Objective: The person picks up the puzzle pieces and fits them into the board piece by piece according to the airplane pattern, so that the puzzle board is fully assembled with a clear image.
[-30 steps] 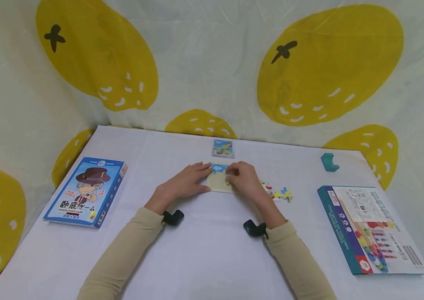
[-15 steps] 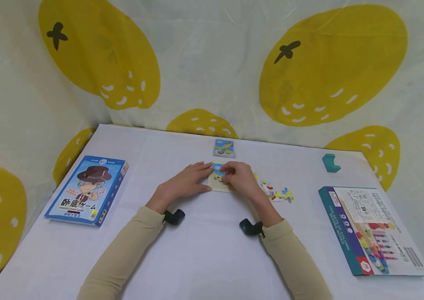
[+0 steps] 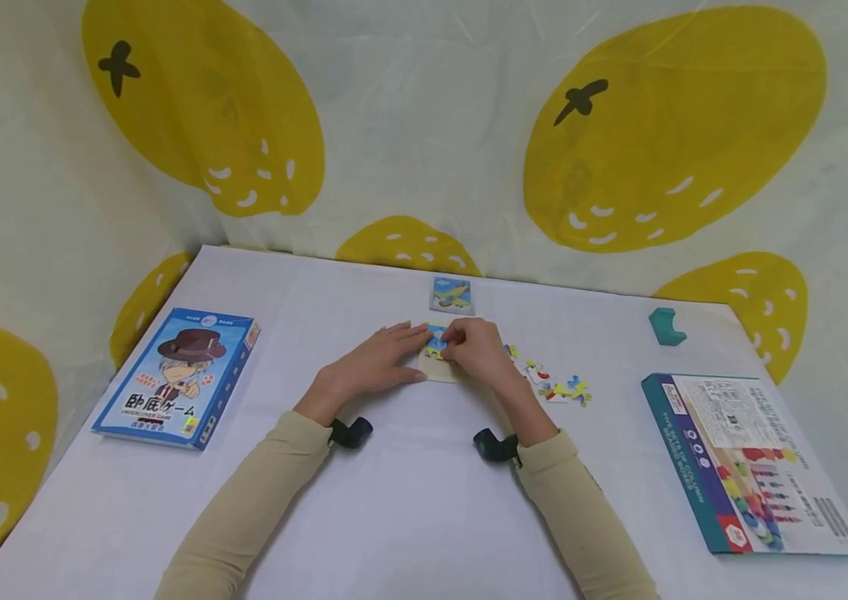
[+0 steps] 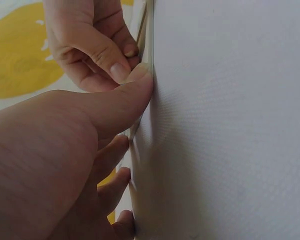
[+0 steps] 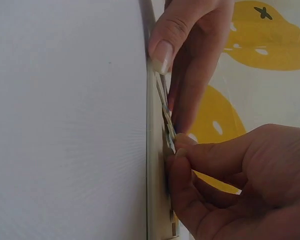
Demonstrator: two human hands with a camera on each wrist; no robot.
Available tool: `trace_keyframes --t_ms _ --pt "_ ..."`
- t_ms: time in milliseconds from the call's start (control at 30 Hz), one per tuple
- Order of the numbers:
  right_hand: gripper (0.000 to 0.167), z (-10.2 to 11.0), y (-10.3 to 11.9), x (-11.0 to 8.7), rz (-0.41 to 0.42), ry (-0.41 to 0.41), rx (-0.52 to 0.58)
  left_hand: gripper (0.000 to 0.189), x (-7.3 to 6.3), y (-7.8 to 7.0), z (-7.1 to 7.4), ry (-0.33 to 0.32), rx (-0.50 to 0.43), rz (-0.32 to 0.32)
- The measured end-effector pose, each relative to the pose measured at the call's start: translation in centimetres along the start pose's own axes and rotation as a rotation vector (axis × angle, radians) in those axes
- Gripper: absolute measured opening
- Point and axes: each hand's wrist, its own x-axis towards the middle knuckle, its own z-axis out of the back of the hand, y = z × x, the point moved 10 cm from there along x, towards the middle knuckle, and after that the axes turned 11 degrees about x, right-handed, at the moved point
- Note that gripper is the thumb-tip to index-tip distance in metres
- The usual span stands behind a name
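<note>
Two hands work at a small pale tray point(image 3: 434, 372) in the middle of the white table point(image 3: 408, 508). The right hand point(image 3: 479, 353) pinches a thin puzzle piece point(image 5: 166, 117) between thumb and forefinger; in the right wrist view it tilts over the tray, its right end raised. The left hand point(image 3: 380, 359) lies at the tray's left side, fingers stretched out and clasping nothing, the thumb touching the near edge. Blue and yellow pieces point(image 3: 434, 353) show in the tray between the hands, partly hidden by the right fingers. More loose pieces point(image 3: 566, 389) lie on the table to the right of the tray, some overlapping. On the far side, just beyond the tray, a card point(image 3: 452, 294) shows a yellow plane on blue. At far right stands a teal block point(image 3: 667, 327), and nearer on that side lies a flat box point(image 3: 757, 467) with a teal edge. Well apart on the left lies a blue box point(image 3: 176, 379) with a hatted cartoon figure. Behind the table hangs a pale cloth point(image 3: 424, 125) printed with large yellow fruit. Both sleeves point(image 3: 258, 500) are beige.
</note>
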Motion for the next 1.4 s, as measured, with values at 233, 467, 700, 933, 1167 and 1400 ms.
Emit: trace_keyframes --t_ms 233,467,700,933,1167,1400 --pt "0.005 0.2 0.4 0.2 0.029 -0.049 -0.038 0.071 0.0 -0.1 0.1 0.002 0.021 -0.004" --pt "0.006 0.2 0.4 0.1 0.031 -0.034 -0.036 0.07 0.1 -0.4 0.3 -0.01 0.035 -0.007" --pt "0.013 0.3 0.2 -0.4 0.011 0.021 -0.035 0.069 0.4 -0.8 0.2 0.002 0.054 0.009" --pt "0.009 0.6 0.3 -0.4 0.043 -0.036 -0.073 0.068 0.3 -0.9 0.2 0.009 0.093 0.028" --pt "0.005 0.6 0.4 -0.2 0.078 -0.072 -0.085 0.064 -0.1 -1.4 0.7 -0.015 0.171 0.014" --pt "0.003 0.4 0.1 -0.1 0.075 -0.075 -0.084 0.061 -0.2 -1.7 0.6 -0.008 0.223 -0.001"
